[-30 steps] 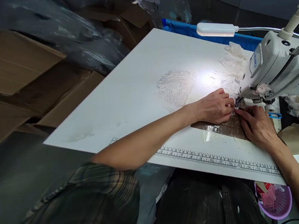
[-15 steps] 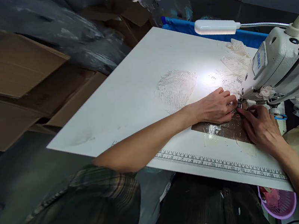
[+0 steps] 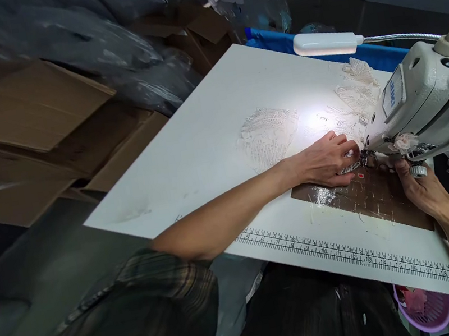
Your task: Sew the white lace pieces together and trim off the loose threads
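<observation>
My left hand (image 3: 330, 161) is closed with curled fingers on a small piece of white lace (image 3: 350, 166), just left of the sewing machine's presser foot (image 3: 366, 157). To the right of the foot is my right hand (image 3: 424, 190), its thumb raised beside a knurled metal knob (image 3: 418, 171). The machine head and knob hide most of its fingers, so whether it grips anything does not show. Under both hands lies a shiny brown plate (image 3: 376, 195). The white sewing machine (image 3: 412, 93) stands over the right part of the table.
On the white table (image 3: 188, 156) a lace piece (image 3: 268, 132) lies flat, and more lace (image 3: 358, 84) is heaped behind the needle. A white lamp (image 3: 328, 42) shines from above. A printed ruler (image 3: 340, 252) edges the front. Below hangs a purple basket (image 3: 433, 314); cardboard boxes (image 3: 27, 108) stand left.
My right hand has moved right, away from the presser foot, uncovering more of the brown plate. The left hand stays by the foot, with the lace now showing under its fingers.
</observation>
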Action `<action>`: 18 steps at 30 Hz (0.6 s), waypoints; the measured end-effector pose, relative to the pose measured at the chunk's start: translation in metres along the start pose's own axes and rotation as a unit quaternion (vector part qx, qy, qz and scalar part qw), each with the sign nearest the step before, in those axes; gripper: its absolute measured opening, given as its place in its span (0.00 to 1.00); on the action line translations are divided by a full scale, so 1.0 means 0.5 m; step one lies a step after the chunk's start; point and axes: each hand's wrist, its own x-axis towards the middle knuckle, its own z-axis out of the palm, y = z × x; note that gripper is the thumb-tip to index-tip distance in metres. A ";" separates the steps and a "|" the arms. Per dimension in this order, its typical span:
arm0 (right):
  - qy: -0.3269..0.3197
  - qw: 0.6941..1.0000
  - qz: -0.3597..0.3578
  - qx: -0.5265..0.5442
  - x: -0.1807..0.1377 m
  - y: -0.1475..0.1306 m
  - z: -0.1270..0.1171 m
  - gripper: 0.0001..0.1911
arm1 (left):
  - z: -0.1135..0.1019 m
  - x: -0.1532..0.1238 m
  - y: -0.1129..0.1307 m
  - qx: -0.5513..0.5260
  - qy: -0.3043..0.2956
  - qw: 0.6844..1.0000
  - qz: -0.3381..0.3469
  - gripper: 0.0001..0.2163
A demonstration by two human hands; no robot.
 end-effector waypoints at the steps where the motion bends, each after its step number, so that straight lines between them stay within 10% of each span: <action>1: 0.022 1.000 0.000 -0.004 -0.007 -0.001 0.001 0.23 | 0.000 0.000 0.001 -0.001 -0.002 1.000 -0.004 0.18; 9: 0.170 0.979 -0.022 -0.110 -0.054 0.029 0.006 0.15 | 0.017 0.000 -0.005 -0.033 0.013 0.999 -0.034 0.20; 18: 0.089 0.969 -0.115 -0.201 -0.058 0.098 0.040 0.22 | 0.016 0.010 -0.005 -0.107 0.007 0.992 -0.067 0.20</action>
